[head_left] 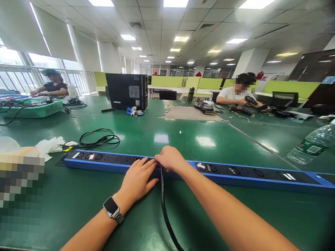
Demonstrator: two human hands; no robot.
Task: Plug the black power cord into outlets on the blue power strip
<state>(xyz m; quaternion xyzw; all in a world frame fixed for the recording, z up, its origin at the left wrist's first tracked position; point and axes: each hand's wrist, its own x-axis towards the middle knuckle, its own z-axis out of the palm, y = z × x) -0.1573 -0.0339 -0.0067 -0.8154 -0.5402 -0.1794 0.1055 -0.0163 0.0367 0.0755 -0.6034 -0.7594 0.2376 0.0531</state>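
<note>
A long blue and black power strip [94, 165] lies across the green table [92, 197]. My left hand [139, 177] rests on its middle with the fingers spread, pressing on the strip's top and front edge. Just to the right, my right hand [169, 158] has its fingers closed at the end of a thick black cable [164, 214], over the strip. The fingers hide the cable's end, so its contact with a socket cannot be made out. From there the cable curves down to the table's front edge.
A coiled black cable [101, 137] lies behind the strip's left part. Farther back stand a black computer case [126, 91] and a green basket [45, 110] of cables. A plastic bottle [313, 144] is at the right. Two people sit at the table's far side.
</note>
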